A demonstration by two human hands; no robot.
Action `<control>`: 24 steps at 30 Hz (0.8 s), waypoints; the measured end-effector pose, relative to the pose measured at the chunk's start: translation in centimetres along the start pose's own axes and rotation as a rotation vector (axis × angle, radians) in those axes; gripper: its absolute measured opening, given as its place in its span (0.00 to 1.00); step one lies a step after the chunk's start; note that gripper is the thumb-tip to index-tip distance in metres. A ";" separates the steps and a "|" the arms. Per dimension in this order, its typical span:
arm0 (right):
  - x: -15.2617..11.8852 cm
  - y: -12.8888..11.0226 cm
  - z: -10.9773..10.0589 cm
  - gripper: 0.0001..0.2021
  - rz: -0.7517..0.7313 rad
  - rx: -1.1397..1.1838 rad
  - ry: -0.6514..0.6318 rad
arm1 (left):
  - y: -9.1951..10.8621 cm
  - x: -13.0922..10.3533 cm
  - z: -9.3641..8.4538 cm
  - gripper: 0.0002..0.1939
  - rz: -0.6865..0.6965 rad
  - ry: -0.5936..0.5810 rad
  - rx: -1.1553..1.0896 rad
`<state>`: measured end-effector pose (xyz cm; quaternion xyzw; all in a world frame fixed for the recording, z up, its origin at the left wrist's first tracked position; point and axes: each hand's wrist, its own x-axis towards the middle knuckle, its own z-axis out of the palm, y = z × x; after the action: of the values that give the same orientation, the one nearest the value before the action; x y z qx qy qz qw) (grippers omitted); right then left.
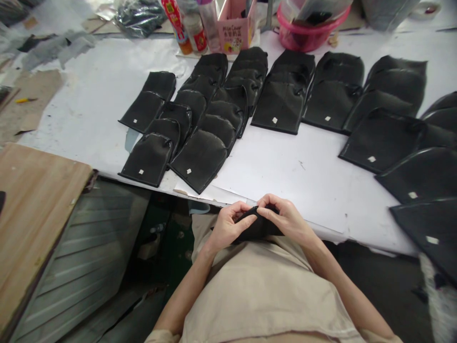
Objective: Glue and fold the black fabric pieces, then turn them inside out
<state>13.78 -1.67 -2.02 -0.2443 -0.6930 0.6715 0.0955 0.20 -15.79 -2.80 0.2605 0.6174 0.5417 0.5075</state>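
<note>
My left hand [232, 226] and my right hand [282, 216] pinch the upper edge of a black piece [259, 228] close to my lap, just off the table's front edge. Thumbs and forefingers nearly meet at the middle of that edge. The piece's lower part rests against my beige apron. On the white-covered table [271, 171] lie overlapping rows of similar flat black pieces, among them a front left one [150, 157], a middle one [280, 102] and a right one [383, 138]. Small white tags show on several of them.
A red bottle [175, 24], a jar [196, 33], a pink box [235, 28] and a pink basin [310, 31] stand at the back. A wooden board [39, 205] is at the left. A yellow-handled tool [24, 100] lies at the far left.
</note>
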 end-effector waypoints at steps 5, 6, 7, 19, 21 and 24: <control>0.0 0.1 -0.1 0.10 0.000 -0.004 -0.010 | 0.2 0.0 -0.3 0.13 0.007 -0.015 0.012; 0.0 0.1 -0.1 0.10 -0.002 -0.006 -0.006 | 0.1 0.0 -0.3 0.13 0.005 -0.010 0.009; 0.0 0.1 0.0 0.10 -0.003 -0.009 -0.001 | 0.0 0.0 -0.3 0.13 0.002 -0.003 0.003; 0.3 -0.5 1.0 0.11 -0.099 0.045 0.028 | 1.3 0.4 -1.0 0.15 0.032 -0.102 0.164; 0.1 -0.2 0.8 0.09 -0.131 0.002 0.061 | 1.4 0.4 -1.4 0.17 0.018 -0.071 0.144; -0.4 0.7 0.2 0.09 -0.203 -0.084 0.084 | 1.2 0.1 -2.3 0.19 -0.031 0.015 0.048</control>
<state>14.20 -2.07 -2.62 -0.2046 -0.7372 0.6178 0.1816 -2.24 -16.29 -1.92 0.2589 0.6380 0.5208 0.5047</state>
